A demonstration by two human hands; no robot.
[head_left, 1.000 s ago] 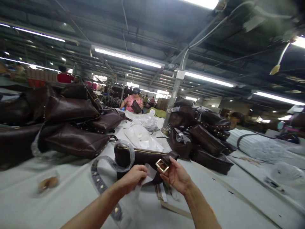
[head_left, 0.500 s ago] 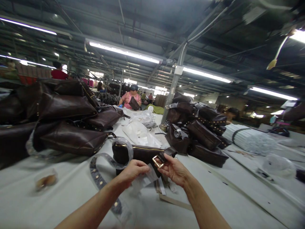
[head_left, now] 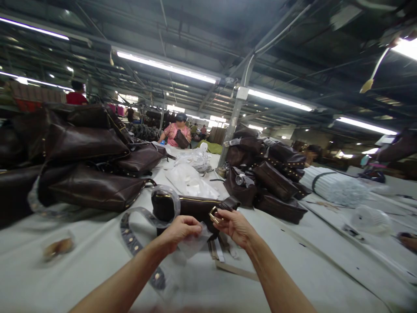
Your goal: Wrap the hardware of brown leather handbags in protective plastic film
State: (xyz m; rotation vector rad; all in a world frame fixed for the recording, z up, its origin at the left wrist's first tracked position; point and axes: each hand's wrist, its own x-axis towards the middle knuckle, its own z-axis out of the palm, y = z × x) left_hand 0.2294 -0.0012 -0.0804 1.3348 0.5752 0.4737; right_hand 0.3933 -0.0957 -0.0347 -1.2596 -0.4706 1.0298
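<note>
On the pale counter (head_left: 97, 269), a dark brown bag (head_left: 195, 209) is resting between a left bag pile (head_left: 87, 145) and a right bag pile (head_left: 273, 180). Left hand (head_left: 182, 230) is pinching a crumpled clear plastic sheet (head_left: 194, 244), grip narrow. Right hand (head_left: 235, 226) is holding a gold buckle (head_left: 213, 215) near the bag's right end. Studded strap (head_left: 129, 237) is curving out on the bag's left. Farther back, a person in pink (head_left: 170, 133) is holding another dark bag (head_left: 181, 139).
</note>
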